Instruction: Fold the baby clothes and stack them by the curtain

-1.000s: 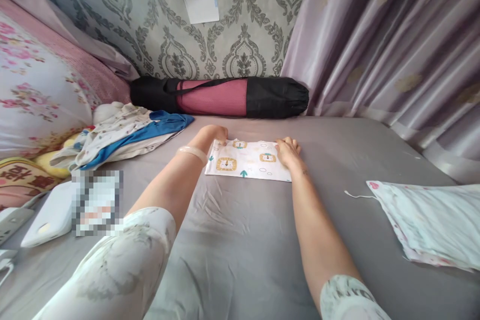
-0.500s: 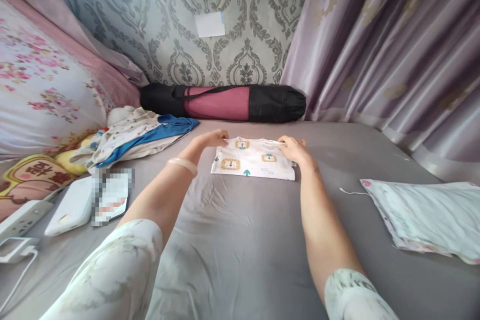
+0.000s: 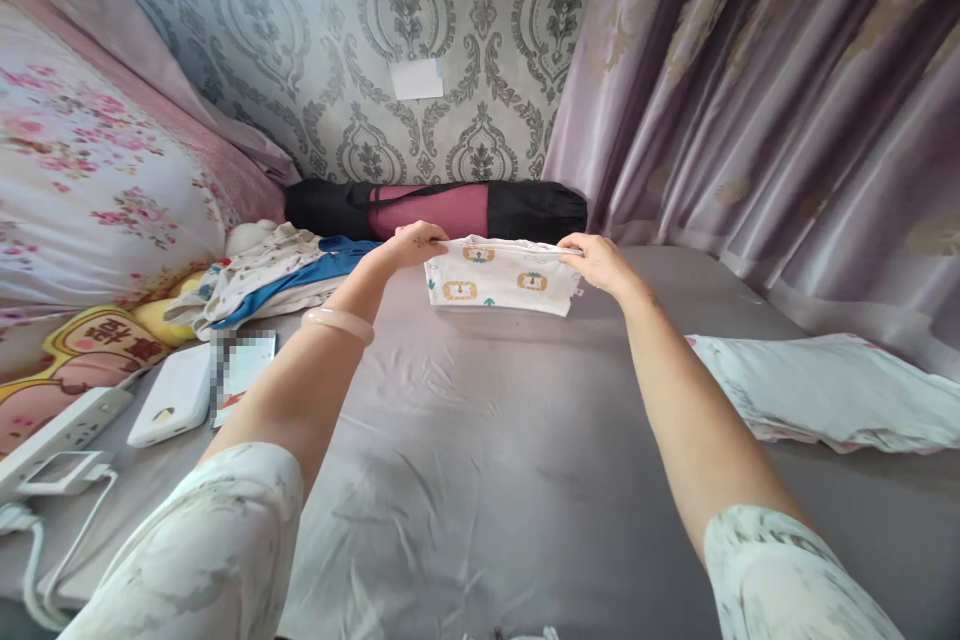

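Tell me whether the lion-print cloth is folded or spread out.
Folded: the lion-print cloth is a compact rectangle with layered edges along its top, held between the left hand and the right hand.

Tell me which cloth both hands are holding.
The lion-print cloth, its top edge in left hand and right hand; the blue cloth and pale cloth lie unheld on the bed.

Bedsheet (image 3: 495, 460) clear nr ctr; long bag (image 3: 431, 209) blocks far side.
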`<state>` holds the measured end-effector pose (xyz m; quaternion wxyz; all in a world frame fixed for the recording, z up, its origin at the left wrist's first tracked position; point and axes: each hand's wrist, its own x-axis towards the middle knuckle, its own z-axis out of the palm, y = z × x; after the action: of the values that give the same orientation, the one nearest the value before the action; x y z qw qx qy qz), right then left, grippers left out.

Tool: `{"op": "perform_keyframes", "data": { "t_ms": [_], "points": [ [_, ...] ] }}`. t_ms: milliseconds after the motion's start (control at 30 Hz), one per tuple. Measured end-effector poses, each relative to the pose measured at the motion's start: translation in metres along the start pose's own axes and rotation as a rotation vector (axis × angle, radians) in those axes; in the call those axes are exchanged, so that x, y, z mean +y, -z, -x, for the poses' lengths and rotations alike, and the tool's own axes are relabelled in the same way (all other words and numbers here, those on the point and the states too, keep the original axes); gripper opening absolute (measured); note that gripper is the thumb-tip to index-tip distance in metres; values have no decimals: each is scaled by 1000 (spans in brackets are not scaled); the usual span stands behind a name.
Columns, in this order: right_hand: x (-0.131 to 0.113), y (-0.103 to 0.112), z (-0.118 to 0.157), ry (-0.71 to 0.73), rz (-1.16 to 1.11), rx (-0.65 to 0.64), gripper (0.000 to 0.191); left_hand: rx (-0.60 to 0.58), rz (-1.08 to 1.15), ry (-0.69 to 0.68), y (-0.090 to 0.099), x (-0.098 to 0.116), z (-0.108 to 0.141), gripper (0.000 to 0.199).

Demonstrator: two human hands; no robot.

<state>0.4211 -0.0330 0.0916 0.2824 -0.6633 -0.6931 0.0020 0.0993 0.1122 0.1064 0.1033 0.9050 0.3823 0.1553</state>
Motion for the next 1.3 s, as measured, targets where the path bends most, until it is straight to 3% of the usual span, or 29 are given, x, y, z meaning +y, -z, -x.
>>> {"op": "perform_keyframes", "data": {
  "t_ms": [100,200,467,633,1067,1200,1300],
  "points": [
    [-1,-6,9,78,29,83,25,131,-123,-5,-7,5,11,32],
    [1,-18,30,142,64,83,25,168,-183,-56,-25,5,29,32],
    [5,-43,97,247,138,-1,29,145,-150,-216,-67,6,101,34],
    [-2,-49,123,233,193,-69,35,101,-165,-230,-84,12,127,38],
    [-7,-57,156,244,206,-210,52,-103,-157,-196,-91,27,159,43],
    [-15,-52,148,161,188,-258,43,-148,-89,-109,-86,33,156,30],
    [-28,-55,129,63,207,-262,34,-85,-65,17,-89,44,141,32]
  ]
}}
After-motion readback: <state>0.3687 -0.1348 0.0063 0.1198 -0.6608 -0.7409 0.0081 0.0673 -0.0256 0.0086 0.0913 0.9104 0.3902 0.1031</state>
